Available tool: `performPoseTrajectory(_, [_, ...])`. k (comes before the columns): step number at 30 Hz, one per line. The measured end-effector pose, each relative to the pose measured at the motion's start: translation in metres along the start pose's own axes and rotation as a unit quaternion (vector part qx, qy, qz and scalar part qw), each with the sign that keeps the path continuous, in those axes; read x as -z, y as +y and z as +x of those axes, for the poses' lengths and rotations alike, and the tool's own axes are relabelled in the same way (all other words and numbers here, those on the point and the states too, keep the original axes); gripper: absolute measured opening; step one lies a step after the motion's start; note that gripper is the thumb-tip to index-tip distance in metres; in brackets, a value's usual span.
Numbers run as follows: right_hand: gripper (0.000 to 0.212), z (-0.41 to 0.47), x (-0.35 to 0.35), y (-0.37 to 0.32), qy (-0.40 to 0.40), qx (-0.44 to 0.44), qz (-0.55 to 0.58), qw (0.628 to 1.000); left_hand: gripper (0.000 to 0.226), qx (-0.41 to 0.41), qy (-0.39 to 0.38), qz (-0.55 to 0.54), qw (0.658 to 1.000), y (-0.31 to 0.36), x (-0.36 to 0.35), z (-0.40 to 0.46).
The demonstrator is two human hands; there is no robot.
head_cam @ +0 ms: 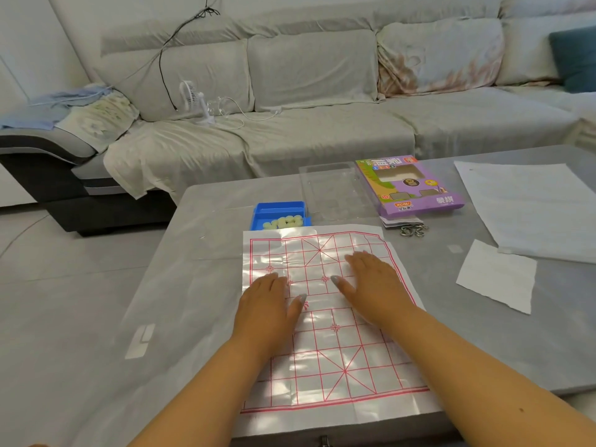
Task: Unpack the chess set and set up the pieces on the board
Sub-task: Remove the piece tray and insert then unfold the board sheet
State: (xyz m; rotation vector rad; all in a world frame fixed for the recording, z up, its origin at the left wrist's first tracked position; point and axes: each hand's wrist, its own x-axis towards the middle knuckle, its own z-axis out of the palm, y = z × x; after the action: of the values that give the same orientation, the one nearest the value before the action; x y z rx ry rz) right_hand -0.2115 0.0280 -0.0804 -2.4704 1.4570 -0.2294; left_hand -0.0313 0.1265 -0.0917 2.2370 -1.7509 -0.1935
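Both hands lie flat with straight fingers and grip nothing: the left hand (269,304) and the right hand (374,282) press on the paper xiangqi board (335,350), which is spread on the grey table (193,285). I think the step is smoothing the sheet. Beyond its far edge stands the blue tray (280,211) with the pale pieces (283,222) inside; the purple box (409,187) lies near it. Next, one hand should probably reach to the tray and pinch a piece.
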Motion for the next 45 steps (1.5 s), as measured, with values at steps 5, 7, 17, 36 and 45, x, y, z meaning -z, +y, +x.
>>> performPoseTrajectory(5, [0.058, 0.055, 0.018, -0.017, 0.032, -0.036, 0.059, 0.997, 0.051, 0.007, 0.033, -0.057, 0.998, 0.005, 0.011, 0.033])
performPoseTrajectory(7, [0.051, 0.081, 0.022, -0.022, 0.035, -0.054, 0.077, 0.995, 0.049, 0.011, 0.042, -0.069, 0.997, 0.004, 0.011, 0.044])
performPoseTrajectory(17, [0.033, 0.165, 0.001, -0.037, -0.035, -0.162, 0.070, 0.984, 0.018, -0.007, 0.119, -0.127, 0.985, -0.015, -0.023, 0.052])
performPoseTrajectory(36, [0.031, 0.210, -0.013, -0.072, -0.074, -0.201, 0.196, 0.957, 0.036, 0.143, 0.169, -0.424, 0.878, -0.022, -0.014, 0.055])
performPoseTrajectory(45, [0.031, 0.234, -0.010, -0.095, -0.061, -0.188, 0.231, 0.953, 0.034, 0.104, 0.165, -0.369, 0.909, -0.030, -0.024, 0.059])
